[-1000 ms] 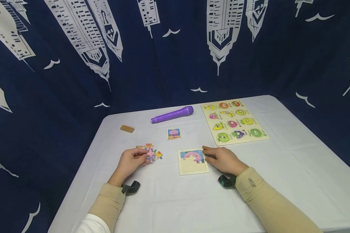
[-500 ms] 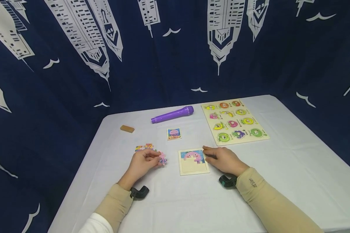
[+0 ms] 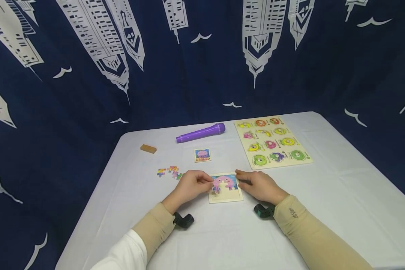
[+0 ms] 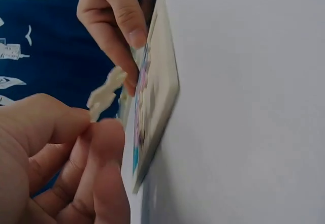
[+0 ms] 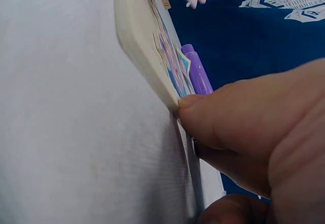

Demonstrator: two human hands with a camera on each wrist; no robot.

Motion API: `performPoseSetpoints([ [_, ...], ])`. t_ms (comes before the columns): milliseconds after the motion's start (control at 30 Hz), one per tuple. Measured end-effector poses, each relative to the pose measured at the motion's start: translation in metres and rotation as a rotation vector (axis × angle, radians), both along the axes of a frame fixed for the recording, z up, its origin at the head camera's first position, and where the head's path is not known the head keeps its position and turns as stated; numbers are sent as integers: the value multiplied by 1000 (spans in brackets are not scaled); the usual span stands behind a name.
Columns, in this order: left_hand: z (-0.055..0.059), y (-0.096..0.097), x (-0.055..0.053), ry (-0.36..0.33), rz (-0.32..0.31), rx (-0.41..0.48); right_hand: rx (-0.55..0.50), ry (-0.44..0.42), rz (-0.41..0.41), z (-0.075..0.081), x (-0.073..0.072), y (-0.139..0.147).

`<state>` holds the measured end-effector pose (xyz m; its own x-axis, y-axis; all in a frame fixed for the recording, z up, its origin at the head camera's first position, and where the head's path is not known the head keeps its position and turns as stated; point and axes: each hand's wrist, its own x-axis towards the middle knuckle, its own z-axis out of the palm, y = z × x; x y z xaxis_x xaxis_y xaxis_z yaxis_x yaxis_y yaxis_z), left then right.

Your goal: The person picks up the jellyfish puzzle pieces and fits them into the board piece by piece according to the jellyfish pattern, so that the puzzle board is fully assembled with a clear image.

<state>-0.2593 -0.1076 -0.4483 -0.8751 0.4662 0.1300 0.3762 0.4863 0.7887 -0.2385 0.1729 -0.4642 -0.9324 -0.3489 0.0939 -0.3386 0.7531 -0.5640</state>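
I'm looking down on a white table [image 3: 219,240], with a cream fruit board [image 3: 273,142] near its far right. I see the right hand [image 3: 263,186] with thumb and index finger set apart, touching the tray's right side, while the left hand [image 3: 190,186] pinches a puzzle piece. Flat on the table between them, the square puzzle tray [image 3: 232,195] shows a pink, two-eyed creature on blue above bare pale wood. Loose multicoloured pieces [image 3: 173,169] lie left. The pinched puzzle piece [image 4: 106,92], knobbed, pink-faced and cream-backed, hangs just above the tray's left side.
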Motion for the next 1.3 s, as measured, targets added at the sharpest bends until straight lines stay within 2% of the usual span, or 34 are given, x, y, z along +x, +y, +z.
performPoseSetpoints([
  [233,-5,22,-5,3,29,-67,6,4,23,0,-1,-3],
  [567,-14,20,-7,41,49,-74,33,28,41,5,-4,-5],
  [733,-15,22,-8,53,56,-102,38,16,33,5,-5,-4],
  [1033,-19,33,-10,78,131,-191,17,2,21,2,-4,0],
  [1300,-23,37,-11,107,147,-225,15,3,16,0,-3,2],
])
